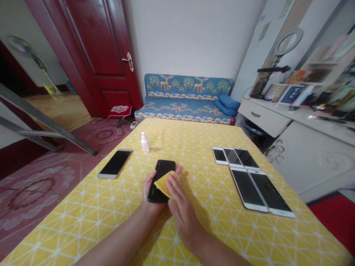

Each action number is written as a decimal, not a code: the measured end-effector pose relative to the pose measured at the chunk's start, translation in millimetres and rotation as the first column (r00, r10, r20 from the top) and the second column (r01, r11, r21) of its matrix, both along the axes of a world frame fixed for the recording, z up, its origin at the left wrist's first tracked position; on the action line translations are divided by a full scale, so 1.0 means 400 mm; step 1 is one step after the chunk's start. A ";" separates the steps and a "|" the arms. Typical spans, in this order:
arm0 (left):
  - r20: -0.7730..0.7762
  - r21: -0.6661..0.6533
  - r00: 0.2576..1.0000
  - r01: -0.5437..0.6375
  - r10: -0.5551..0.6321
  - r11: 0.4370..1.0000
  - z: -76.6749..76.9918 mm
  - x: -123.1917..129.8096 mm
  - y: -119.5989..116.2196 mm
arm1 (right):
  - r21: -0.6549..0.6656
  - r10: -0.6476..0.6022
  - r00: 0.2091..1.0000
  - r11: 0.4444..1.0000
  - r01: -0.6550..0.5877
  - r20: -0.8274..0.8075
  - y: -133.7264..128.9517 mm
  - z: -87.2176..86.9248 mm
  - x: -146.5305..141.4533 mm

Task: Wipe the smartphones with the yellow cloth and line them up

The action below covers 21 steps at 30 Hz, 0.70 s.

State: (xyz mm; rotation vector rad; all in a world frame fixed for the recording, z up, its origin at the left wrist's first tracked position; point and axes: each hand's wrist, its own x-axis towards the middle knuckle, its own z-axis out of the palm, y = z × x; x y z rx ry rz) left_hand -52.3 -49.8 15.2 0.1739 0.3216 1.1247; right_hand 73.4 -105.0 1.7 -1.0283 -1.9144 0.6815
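Note:
A black phone, its back facing up, rests in my left hand, whose thumb lies along the phone's left edge while fingertips show past its right edge. My right hand presses a folded yellow cloth against the phone's back with its fingers. Beyond the phone a small white spray bottle stands upright on the yellow patterned table. Another phone with a dark screen lies to the left.
Several phones lie in two rows at the table's right side. Behind the table is a blue patterned sofa. A white cabinet with a ring light stands at the right, and a metal ladder at the left.

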 end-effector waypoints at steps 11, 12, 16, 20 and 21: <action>-0.396 0.133 0.825 -0.383 0.403 0.914 -0.007 -0.037 0.060 | 0.059 -0.026 0.989 0.998 0.035 -0.145 -0.024 0.035 0.026; -0.443 0.187 0.782 -0.397 0.438 0.898 -0.009 -0.027 0.059 | 0.057 -0.093 0.981 0.993 0.104 -0.171 -0.015 0.028 0.028; -0.557 0.264 0.743 -0.266 0.372 0.927 -0.028 0.008 0.045 | 0.108 -0.321 0.938 0.936 0.336 -0.133 0.026 -0.004 0.041; -0.612 0.236 0.767 -0.057 0.194 0.970 -0.043 0.028 0.017 | 0.107 -0.340 0.927 0.939 0.326 0.160 0.047 -0.027 0.052; -0.614 0.228 0.777 0.007 0.138 0.974 -0.042 0.032 0.009 | 0.105 -0.327 0.914 0.945 0.311 0.240 0.049 -0.028 0.054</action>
